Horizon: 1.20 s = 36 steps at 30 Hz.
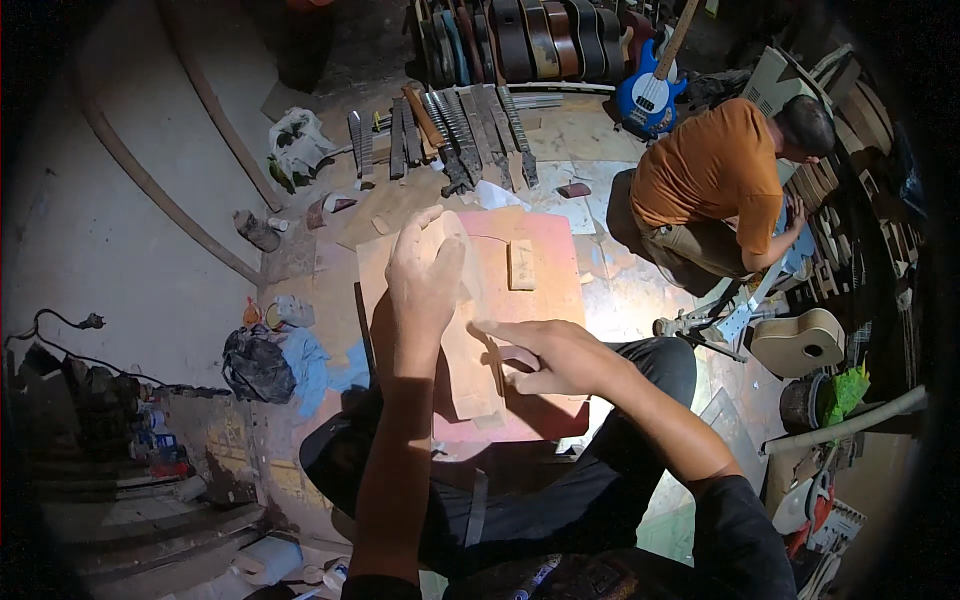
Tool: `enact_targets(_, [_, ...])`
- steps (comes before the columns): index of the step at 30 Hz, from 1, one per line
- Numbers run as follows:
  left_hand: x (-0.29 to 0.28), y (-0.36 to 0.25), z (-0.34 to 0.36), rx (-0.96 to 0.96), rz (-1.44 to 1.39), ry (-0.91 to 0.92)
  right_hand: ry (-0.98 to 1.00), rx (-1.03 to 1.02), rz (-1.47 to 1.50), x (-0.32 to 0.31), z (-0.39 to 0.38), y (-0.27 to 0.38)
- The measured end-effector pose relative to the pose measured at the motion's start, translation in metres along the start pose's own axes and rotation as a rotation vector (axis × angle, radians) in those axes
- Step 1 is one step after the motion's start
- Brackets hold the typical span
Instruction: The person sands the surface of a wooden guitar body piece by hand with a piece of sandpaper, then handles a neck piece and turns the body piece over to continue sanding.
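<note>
Wood piece (470,350) partly hidden under left hand (425,275).

Dim workshop, bright glare mid-floor, dark vignetted rim, fisheye bending at edges.

Cluttered guitar workshop floor.
Guitars (540,40) line the far wall; necks (450,135) lie on dusty concrete; a person (715,190) crouches nearby.

co-worker: a person in an orange shirt (712,165) crouches at upper right
blue electric bass (650,92): upright beside a row of guitar bodies (530,40)
fretboards (450,130): laid in a row on the floor
unfinished guitar body (800,340): right, pale wood
black bag (255,365): left, beside blue cloth (310,365)
</note>
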<state>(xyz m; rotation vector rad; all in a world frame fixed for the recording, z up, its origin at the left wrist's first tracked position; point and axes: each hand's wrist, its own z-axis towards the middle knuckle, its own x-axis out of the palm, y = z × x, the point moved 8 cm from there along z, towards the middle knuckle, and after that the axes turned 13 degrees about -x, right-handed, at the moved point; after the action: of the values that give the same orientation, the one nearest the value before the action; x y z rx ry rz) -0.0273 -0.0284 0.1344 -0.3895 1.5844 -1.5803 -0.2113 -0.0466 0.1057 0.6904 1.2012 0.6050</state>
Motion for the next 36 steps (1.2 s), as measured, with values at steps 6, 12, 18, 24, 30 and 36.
enact_targets(6, [-0.003, 0.013, 0.005, 0.037, -0.069, 0.039, 0.067, -0.131, 0.004, 0.013, 0.001, 0.003])
enact_targets(12, [-0.003, 0.014, 0.006, 0.009, -0.098, 0.045, -0.471, 0.269, 0.18, -0.007, -0.004, -0.047])
enact_targets(18, [0.002, 0.007, 0.002, -0.001, -0.079, 0.024, -0.682, 0.11, 0.067, -0.013, 0.026, -0.036])
enact_targets(24, [0.005, 0.005, 0.001, -0.004, -0.122, 0.012, -0.607, 0.186, -0.001, -0.004, 0.033, -0.046])
enact_targets(30, [0.008, 0.003, 0.001, -0.007, -0.129, 0.005, -0.556, 0.179, 0.388, -0.006, 0.044, -0.062])
enact_targets(36, [0.005, 0.007, 0.001, -0.005, -0.092, -0.004, -0.473, 0.238, 0.33, -0.004, 0.044, -0.046])
